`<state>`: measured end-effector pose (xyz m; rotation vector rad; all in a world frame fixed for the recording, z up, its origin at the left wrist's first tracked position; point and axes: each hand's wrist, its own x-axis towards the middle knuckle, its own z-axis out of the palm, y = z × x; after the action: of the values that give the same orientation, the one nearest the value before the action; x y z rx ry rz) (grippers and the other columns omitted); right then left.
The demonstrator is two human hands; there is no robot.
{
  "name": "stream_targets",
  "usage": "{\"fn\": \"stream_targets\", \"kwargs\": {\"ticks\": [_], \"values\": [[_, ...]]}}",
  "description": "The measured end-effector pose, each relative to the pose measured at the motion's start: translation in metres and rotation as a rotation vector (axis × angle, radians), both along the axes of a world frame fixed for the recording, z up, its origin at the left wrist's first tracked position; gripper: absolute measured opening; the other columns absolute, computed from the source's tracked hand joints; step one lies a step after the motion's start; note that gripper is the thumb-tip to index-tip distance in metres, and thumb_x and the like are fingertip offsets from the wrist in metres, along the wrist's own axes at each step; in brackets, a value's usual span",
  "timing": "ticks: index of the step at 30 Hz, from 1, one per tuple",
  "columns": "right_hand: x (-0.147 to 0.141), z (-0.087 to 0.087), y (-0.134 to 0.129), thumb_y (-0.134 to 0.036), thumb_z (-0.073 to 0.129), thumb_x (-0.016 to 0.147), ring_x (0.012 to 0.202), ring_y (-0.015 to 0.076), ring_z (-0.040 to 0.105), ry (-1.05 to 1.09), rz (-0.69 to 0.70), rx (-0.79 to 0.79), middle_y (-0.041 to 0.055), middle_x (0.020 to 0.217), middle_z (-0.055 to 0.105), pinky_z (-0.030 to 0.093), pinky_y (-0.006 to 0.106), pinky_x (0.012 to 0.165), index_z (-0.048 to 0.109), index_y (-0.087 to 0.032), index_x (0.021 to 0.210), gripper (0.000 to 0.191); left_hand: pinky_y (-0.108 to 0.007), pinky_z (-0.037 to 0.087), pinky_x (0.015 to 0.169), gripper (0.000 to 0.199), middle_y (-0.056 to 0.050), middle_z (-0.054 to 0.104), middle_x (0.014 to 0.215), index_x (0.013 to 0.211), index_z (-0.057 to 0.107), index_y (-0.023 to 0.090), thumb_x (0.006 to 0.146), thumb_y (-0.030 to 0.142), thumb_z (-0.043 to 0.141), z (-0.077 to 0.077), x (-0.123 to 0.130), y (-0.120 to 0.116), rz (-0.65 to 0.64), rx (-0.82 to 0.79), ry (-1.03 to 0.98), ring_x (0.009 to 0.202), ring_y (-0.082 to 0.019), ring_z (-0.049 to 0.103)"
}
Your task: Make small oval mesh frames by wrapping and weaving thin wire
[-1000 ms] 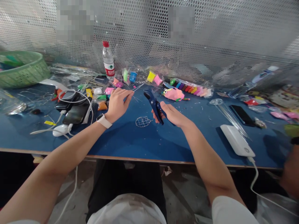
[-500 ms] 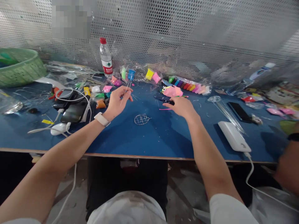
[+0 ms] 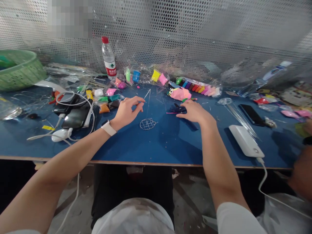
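Note:
My left hand is raised over the blue table, thumb and forefinger pinched on thin wire that reaches out to the right. Over dark-handled pliers, my right hand has its fingers apart; whether it touches the handles I cannot tell. Between the hands lies a small oval wire grid with a pointed right end. A pink stick rests beside the pliers, and a pink clay figure sits just behind them.
A water bottle stands at the back, near clay packs. Phones and cables lie left, below a green basket. On the right are a white power bank, a phone and a person's arm.
My left hand has turned, and the wire now points right instead of up and down. My right hand's fingers have spread above the pliers, which have shifted slightly.

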<state>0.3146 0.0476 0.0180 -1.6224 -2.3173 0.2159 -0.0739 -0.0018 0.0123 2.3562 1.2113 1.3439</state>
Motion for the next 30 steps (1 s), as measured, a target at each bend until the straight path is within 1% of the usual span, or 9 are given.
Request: {"fn": "stream_targets", "kwargs": {"ticks": [2,5,8,10,12,16,22,27,30], "values": [[-0.033,0.005,-0.012,-0.058,0.091,0.095,0.142,0.0452,0.075,0.269,0.112,0.053,0.0241,0.151,0.080,0.053,0.075,0.131,0.084,-0.019,0.131,0.053,-0.044,0.061,0.101,0.021,0.001,0.088,0.083,0.119,0.080,0.025,0.117,0.034,0.061,-0.001,0.003,-0.003,-0.023,0.015,0.025,0.078,-0.020,0.081],[-0.095,0.010,-0.038,-0.073,0.081,0.102,0.128,0.0316,0.083,0.814,0.217,-0.007,0.0150,0.136,0.087,0.066,0.056,0.118,0.079,-0.023,0.138,0.061,-0.043,0.059,0.100,0.021,0.001,0.086,0.081,0.118,0.080,0.025,0.118,0.031,0.060,-0.004,0.006,-0.005,-0.014,0.098,0.096,0.081,-0.020,0.082],[-0.139,0.009,-0.060,-0.072,0.087,0.099,0.119,0.0279,0.086,0.994,0.245,-0.005,0.0095,0.123,0.089,0.067,0.050,0.115,0.082,-0.026,0.126,0.053,-0.043,0.056,0.098,0.024,0.001,0.085,0.082,0.120,0.081,0.025,0.119,0.030,0.057,-0.007,0.009,-0.006,-0.003,0.191,0.173,0.079,-0.021,0.079],[-0.151,0.007,-0.068,-0.071,0.084,0.102,0.113,0.0270,0.085,0.996,0.197,0.059,0.0068,0.119,0.089,0.068,0.049,0.114,0.084,-0.028,0.112,0.044,-0.044,0.055,0.099,0.025,-0.001,0.087,0.086,0.121,0.081,0.026,0.120,0.031,0.056,-0.007,0.010,-0.007,-0.023,0.212,0.208,0.081,-0.022,0.078],[-0.150,0.007,-0.072,-0.068,0.080,0.106,0.109,0.0272,0.084,0.975,0.157,0.116,0.0053,0.116,0.089,0.069,0.049,0.112,0.085,-0.030,0.106,0.038,-0.045,0.055,0.100,0.025,-0.001,0.088,0.090,0.120,0.081,0.027,0.121,0.031,0.056,-0.006,0.012,-0.009,-0.041,0.213,0.222,0.083,-0.022,0.078],[-0.137,0.013,-0.073,-0.058,0.076,0.113,0.098,0.0268,0.083,0.900,0.205,0.291,0.0042,0.112,0.088,0.069,0.052,0.106,0.090,-0.035,0.112,0.027,-0.046,0.055,0.101,0.029,-0.001,0.090,0.094,0.121,0.081,0.027,0.123,0.033,0.054,-0.001,0.011,-0.012,-0.023,0.279,0.204,0.088,-0.022,0.081],[-0.131,0.020,-0.072,-0.055,0.066,0.119,0.098,0.0284,0.080,0.691,0.236,0.519,0.0045,0.106,0.087,0.066,0.052,0.100,0.093,-0.038,0.119,0.032,-0.057,0.055,0.114,0.033,-0.004,0.088,0.099,0.129,0.082,0.031,0.122,0.031,0.051,0.004,0.002,-0.006,0.051,0.299,0.247,0.103,-0.026,0.083],[-0.109,0.018,-0.056,-0.047,0.063,0.121,0.092,0.0264,0.076,0.501,0.300,0.523,0.0063,0.101,0.083,0.064,0.047,0.087,0.094,-0.034,0.124,0.034,-0.064,0.054,0.120,0.048,-0.004,0.083,0.089,0.129,0.082,0.033,0.120,0.014,0.039,0.012,-0.009,0.003,0.118,0.330,0.358,0.097,-0.025,0.080],[-0.096,0.018,-0.046,-0.047,0.066,0.118,0.097,0.0308,0.076,0.370,0.259,0.490,0.0079,0.097,0.083,0.063,0.053,0.093,0.096,-0.032,0.117,0.034,-0.068,0.051,0.124,0.047,-0.004,0.081,0.085,0.125,0.082,0.033,0.118,0.014,0.039,0.015,-0.010,0.005,0.090,0.273,0.391,0.090,-0.025,0.078]]}}
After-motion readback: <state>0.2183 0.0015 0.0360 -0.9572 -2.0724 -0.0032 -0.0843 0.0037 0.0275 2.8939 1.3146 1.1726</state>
